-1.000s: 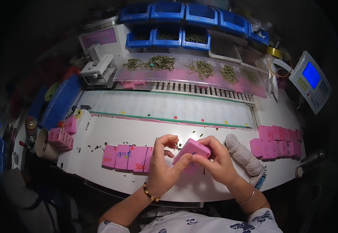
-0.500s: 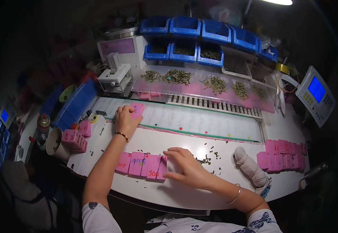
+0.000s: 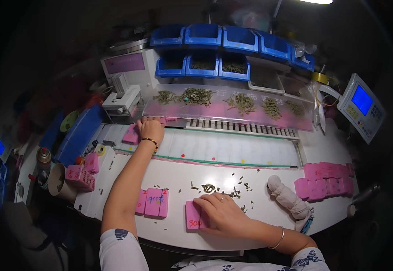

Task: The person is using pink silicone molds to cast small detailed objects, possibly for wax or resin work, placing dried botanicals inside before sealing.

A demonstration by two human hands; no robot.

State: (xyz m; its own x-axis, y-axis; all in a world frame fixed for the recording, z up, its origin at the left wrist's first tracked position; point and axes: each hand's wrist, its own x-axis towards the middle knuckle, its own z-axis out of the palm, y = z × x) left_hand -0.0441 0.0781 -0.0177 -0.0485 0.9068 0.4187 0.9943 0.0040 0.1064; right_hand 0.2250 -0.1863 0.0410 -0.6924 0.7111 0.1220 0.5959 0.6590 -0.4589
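My right hand (image 3: 222, 216) is closed over a pink block (image 3: 193, 215) with red handwriting on the white table, close to its front edge. A dark line runs down the block beside my fingers. To its left, pink blocks (image 3: 156, 202) with red and blue writing stand side by side, partly behind my left forearm. Further away, my left hand (image 3: 152, 128) reaches to the far edge of the white strip, its fingers bent forward beside the pink pieces (image 3: 173, 120) under the clear shelf. What those fingertips grip is hidden. Another pink block (image 3: 131, 134) lies on the strip left of this hand.
Green leafy bits lie in piles on the clear shelf (image 3: 258, 115); loose bits (image 3: 232, 193) are scattered on the table. Blue bins (image 3: 202, 72) stand behind. A wrapped cloth bundle (image 3: 286, 201) and stacked pink blocks (image 3: 325, 180) are at right, below a display panel (image 3: 362, 106).
My right hand has drawn one pink block rightward and nearer, away from the row. My left hand has let go of its pink block on the strip and reached further away.
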